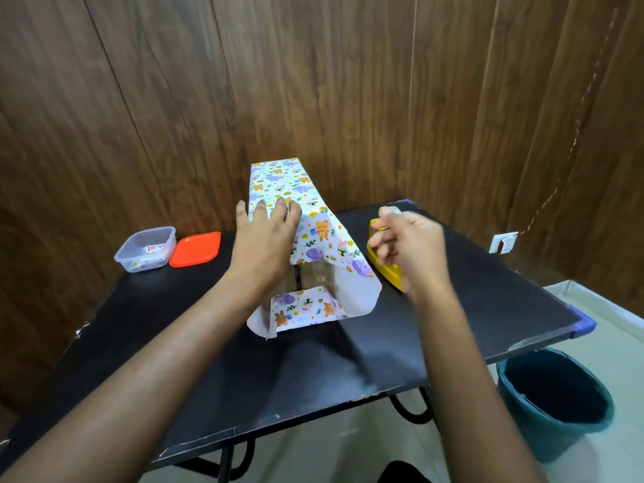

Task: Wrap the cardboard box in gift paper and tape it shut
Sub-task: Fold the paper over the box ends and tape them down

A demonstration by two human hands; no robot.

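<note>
**Box half wrapped, one end still open**

The box (315,273) sits in the middle of the black counter (313,364), its length running from the far edge toward the near one. Gift paper (303,190) printed with little animals and rainbows covers its top and sides. At the near end the paper is not closed: brown cardboard shows in the gap, a lower flap is folded up against it, and loose side flaps flare out onto the counter.

The left hand (265,238) lies flat on top of the box, fingers straight and spread, pressing the paper down. Its forearm crosses in front of the box's left side and hides that part.

The right hand (411,249) is in the air just right of the box, blurred, with its fingers curled. It covers most of a yellow tape dispenser (388,271) standing beside the box, and I cannot tell whether it has hold of anything.

Near the far left corner are a clear plastic tub (146,249) with small packets inside and, touching it on the right, an orange lid (195,249). A teal bucket (557,399) stands on the floor under the right edge. A wall socket (503,242) is on the wood-panelled wall (348,81).
</note>
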